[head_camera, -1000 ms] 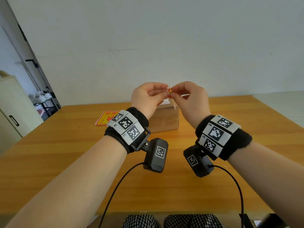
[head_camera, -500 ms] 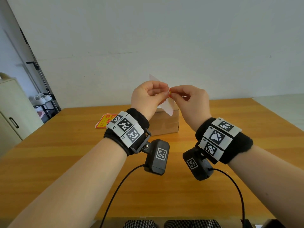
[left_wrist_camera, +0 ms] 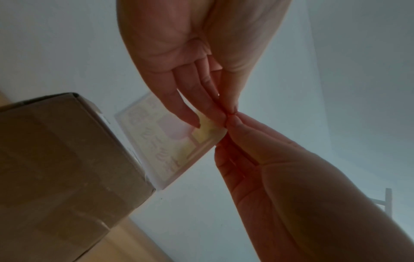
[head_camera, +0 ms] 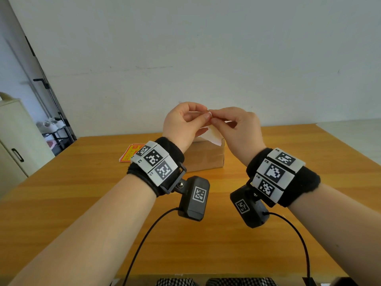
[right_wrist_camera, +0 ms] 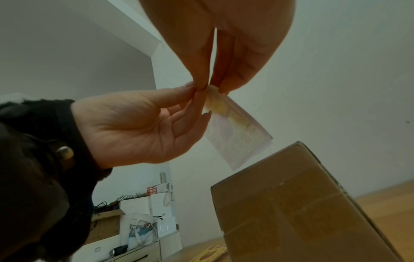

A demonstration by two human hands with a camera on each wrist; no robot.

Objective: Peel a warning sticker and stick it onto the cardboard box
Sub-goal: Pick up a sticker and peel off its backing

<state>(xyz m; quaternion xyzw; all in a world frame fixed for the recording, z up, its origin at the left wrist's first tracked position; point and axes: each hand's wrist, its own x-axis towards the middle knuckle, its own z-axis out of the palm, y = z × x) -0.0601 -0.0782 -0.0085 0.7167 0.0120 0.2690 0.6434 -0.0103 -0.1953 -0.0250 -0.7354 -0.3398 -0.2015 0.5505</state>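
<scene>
Both hands are raised above the brown cardboard box (head_camera: 206, 159), which stands on the wooden table (head_camera: 82, 193). My left hand (head_camera: 206, 117) and right hand (head_camera: 213, 119) meet fingertip to fingertip and pinch one corner of a warning sticker (head_camera: 213, 135). The sheet hangs down from that corner with its pale back toward the cameras. In the left wrist view the sticker (left_wrist_camera: 161, 141) shows faint print, beside the box (left_wrist_camera: 62, 150). The right wrist view has the sticker (right_wrist_camera: 237, 136) dangling just above the box (right_wrist_camera: 302, 203). Whether the corner has split from its backing is not visible.
A stack of red and yellow warning stickers (head_camera: 128, 154) lies on the table left of the box. A white wall stands close behind. A cream cabinet (head_camera: 14, 145) and a low shelf (head_camera: 53, 131) are off the table's left side.
The sheet has swung round; it no longer sticks up behind my left hand and now hangs below the fingertips. Both hands stay together, pinching the same corner.
</scene>
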